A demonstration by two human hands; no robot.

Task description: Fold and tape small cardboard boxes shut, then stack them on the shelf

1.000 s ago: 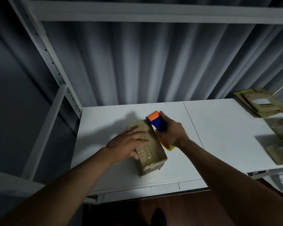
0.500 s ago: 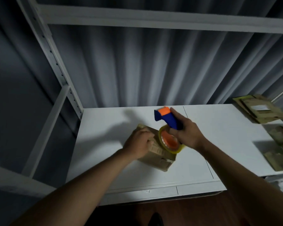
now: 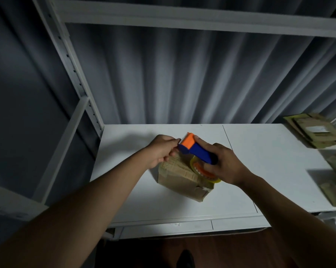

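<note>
Head view, looking down on both forearms over a white shelf board [image 3: 240, 151]. Small cardboard box [image 3: 182, 180] lies on the board directly beneath the two hands, tilted on the diagonal, its near corner crumpled and a flap edge ragged there.

Right hand [image 3: 226, 167] wraps around the blue handle of a tape dispenser [image 3: 197, 151], fingers curled over the grip. Dispenser's orange head points away from the right hand toward the left hand; its roll of clear tape with an orange core [image 3: 204, 171] sits under the right hand's fingers, low over the box top, contact not certain.

Left hand [image 3: 161, 149] sits just beyond the dispenser's serrated front edge, fingers curled and bunched at that edge. Whether they pinch a tape end, cannot tell; tape itself too faint to make out there.

Beyond the right hand, at the far end of the board, flattened cardboard blanks [image 3: 316, 130] lie stacked, with more flat pieces [image 3: 335, 190] nearer along the edge. White shelf upright [image 3: 74, 74] rises past the left hand; pleated grey curtain [image 3: 182, 74] hangs behind both hands.
</note>
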